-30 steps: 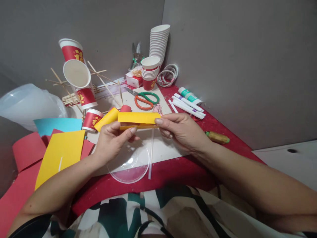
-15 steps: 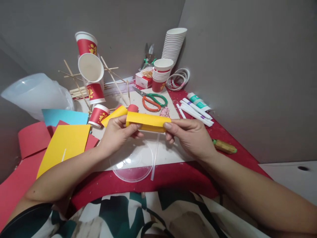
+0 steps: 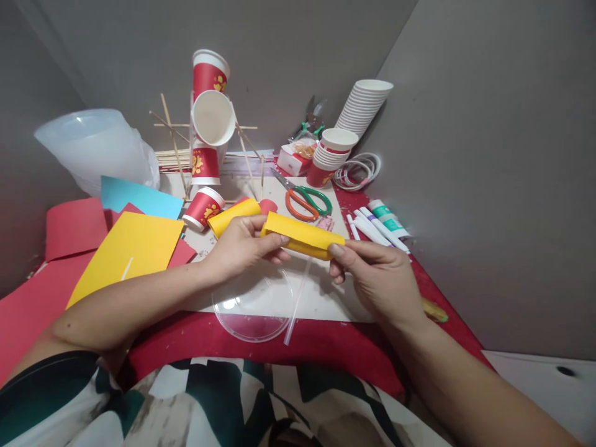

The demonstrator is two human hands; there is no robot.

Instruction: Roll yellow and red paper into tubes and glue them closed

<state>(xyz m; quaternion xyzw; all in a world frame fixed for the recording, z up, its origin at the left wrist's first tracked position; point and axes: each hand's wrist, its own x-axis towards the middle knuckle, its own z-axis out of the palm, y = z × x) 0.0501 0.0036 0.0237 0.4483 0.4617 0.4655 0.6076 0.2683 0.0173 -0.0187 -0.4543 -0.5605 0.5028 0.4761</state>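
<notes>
Both hands hold a folded yellow paper strip (image 3: pixel 302 236) above the table. My left hand (image 3: pixel 242 245) pinches its left end, thumb along the front edge. My right hand (image 3: pixel 375 279) pinches the right end between thumb and fingers. Another rolled yellow paper (image 3: pixel 231 215) lies just behind my left hand, beside a small red roll (image 3: pixel 269 206). Under the hands lie a clear plastic lid (image 3: pixel 251 304) and a clear straw (image 3: pixel 298 304) on a white board (image 3: pixel 326 298).
Scissors (image 3: pixel 305 200) lie behind the strip. A structure of red paper cups and sticks (image 3: pixel 207 124) stands at the back, stacked cups (image 3: pixel 363 105) at the right. Glue tubes (image 3: pixel 379 220) lie right; yellow (image 3: pixel 130 254), blue and red sheets lie left. Grey walls close in.
The view has swung so the scene shifted right and tilted. The flat folded strip has been rolled or closed more tightly between my hands, which stayed on its ends.
</notes>
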